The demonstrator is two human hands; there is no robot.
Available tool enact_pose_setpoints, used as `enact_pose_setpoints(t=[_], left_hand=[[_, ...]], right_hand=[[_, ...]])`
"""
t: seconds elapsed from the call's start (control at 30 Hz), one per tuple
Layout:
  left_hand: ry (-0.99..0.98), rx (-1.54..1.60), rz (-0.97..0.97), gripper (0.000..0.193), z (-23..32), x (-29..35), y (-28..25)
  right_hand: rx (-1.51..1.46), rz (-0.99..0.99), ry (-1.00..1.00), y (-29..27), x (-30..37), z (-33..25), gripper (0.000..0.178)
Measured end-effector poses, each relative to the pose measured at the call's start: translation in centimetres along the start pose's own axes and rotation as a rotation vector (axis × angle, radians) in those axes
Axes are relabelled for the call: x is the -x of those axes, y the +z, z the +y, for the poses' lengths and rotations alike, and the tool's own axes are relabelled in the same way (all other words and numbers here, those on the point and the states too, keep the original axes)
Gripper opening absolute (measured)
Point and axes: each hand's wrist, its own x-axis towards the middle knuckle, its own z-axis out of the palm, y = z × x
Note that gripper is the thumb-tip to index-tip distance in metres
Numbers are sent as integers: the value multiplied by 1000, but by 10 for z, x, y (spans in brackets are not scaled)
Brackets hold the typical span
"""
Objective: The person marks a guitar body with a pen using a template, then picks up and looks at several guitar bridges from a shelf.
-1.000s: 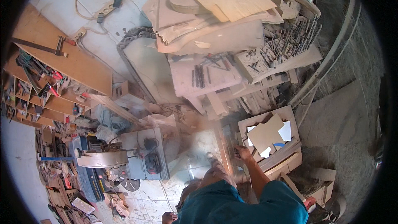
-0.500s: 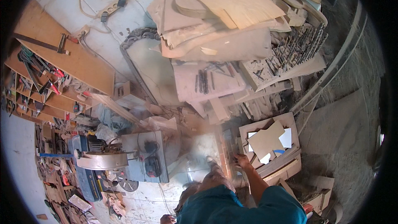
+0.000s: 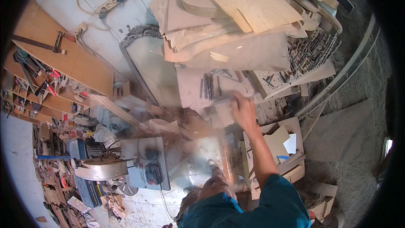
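Observation:
My right hand [image 3: 244, 110] reaches forward over the near edge of a dusty board [image 3: 192, 86], right of several drill bits [image 3: 207, 86] lying side by side on it. Its fingers are loosely bent and a little apart, and I see nothing in them. Only a sliver of my left hand [image 3: 168, 225] shows at the lower edge, its fingers hidden. Beyond the board's right side, a wooden block [image 3: 291, 78] bears several upright drill bits [image 3: 314, 53].
Curved plywood sheets [image 3: 249, 6] are stacked behind the board. A grey machine table [image 3: 145, 160] carrying a battery pack [image 3: 153, 174] stands at the left. Wooden shelves [image 3: 50, 95] hold hand tools. A shallow wooden box [image 3: 291, 126] with offcuts sits right of my legs.
My right hand has moved forward from beside the offcut box to the board with the drill bits. My left hand has slipped almost wholly below the lower edge.

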Motion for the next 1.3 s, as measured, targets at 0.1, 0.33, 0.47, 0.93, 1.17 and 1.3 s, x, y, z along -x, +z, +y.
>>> enact_pose_setpoints(t=[0.1,0.33,0.47,0.93,1.17,1.3], left_hand=[[26,237,-9,28,-23,-18,1],[55,122,-34,23,-19,-26,19],[67,87,-48,23,-15,-30,23],[77,86,-54,21,-14,-27,28],[89,116,-44,21,-19,-23,26],[110,150,-47,21,-24,-22,20]], right_hand=[[380,-83,-140,16,-76,4,30],[718,-445,-19,56,-127,27,55],[737,-341,-159,51,-113,35,60],[470,-219,11,7,-51,-3,46],[-369,-244,352,-3,63,53,29],[-251,-286,371,36,148,121,35]])
